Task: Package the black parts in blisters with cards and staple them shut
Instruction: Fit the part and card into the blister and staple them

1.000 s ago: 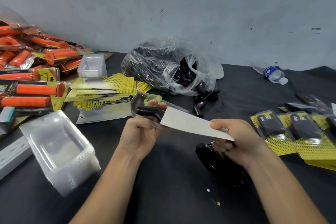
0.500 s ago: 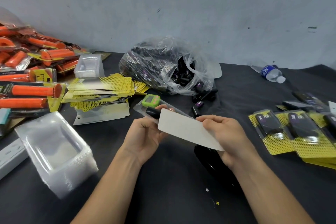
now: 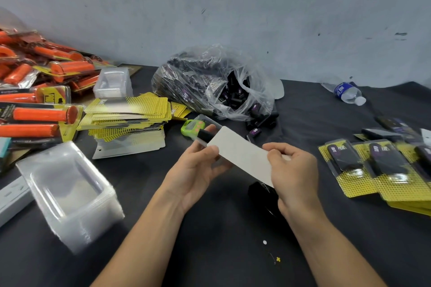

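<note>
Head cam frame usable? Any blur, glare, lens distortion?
Head view: soft even light, no hard shadows; glare on the crinkled clear plastic bag of black parts; clear plastic blister stack lower left and yellow-carded finished packs right look smeared; table far edge bows, wide-angle; white rectangular card in right hand and clear blister in left hand fairly sharp.

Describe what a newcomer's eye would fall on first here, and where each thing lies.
In the centre, the left hand and right hand hold a white card against a clear blister. Behind them sits a plastic bag of black parts; a pile of orange blister packs fills the far left.
</note>
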`<action>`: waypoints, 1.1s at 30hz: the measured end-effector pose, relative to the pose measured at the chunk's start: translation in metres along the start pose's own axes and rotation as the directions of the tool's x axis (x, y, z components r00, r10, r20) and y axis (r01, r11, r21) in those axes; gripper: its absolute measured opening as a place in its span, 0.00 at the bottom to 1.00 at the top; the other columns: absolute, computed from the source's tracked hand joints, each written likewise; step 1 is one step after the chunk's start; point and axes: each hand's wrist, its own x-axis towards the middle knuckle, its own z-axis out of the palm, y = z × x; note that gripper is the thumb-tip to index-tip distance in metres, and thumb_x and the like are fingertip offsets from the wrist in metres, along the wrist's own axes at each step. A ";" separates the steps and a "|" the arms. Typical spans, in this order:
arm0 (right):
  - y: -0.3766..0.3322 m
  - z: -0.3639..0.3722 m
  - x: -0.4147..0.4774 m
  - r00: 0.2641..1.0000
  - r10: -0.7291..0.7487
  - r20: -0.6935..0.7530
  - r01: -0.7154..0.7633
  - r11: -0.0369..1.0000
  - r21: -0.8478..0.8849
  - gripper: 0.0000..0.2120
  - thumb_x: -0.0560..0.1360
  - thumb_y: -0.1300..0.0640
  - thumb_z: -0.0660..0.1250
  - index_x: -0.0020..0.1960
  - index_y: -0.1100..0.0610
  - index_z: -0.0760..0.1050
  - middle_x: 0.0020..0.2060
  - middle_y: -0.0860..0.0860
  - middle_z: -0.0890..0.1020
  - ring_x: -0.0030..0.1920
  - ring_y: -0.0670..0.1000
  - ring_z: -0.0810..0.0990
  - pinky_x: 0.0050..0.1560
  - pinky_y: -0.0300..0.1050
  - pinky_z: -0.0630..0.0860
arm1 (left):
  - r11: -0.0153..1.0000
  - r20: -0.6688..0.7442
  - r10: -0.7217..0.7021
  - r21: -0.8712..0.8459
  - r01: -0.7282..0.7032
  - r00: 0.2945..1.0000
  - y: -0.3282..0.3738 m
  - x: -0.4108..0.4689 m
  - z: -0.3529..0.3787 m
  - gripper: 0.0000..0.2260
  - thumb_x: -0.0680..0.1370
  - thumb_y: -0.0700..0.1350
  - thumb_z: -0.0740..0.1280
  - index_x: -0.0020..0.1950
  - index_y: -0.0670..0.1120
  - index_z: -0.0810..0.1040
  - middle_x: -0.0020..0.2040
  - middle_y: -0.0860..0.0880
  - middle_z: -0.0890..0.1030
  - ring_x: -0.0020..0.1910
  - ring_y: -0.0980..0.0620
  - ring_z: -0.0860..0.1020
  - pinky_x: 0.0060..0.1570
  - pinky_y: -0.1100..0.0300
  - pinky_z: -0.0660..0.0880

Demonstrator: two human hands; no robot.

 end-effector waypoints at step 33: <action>0.002 -0.008 0.004 0.959 -0.066 0.275 0.149 0.944 -0.294 0.10 0.64 0.56 0.82 0.37 0.53 0.81 0.27 0.48 0.83 0.30 0.48 0.83 0.34 0.48 0.81 | 0.621 -0.287 0.205 0.777 0.102 0.936 -0.023 0.000 0.011 0.16 0.76 0.39 0.65 0.59 0.54 0.85 0.38 0.51 0.87 0.31 0.49 0.85 0.31 0.57 0.82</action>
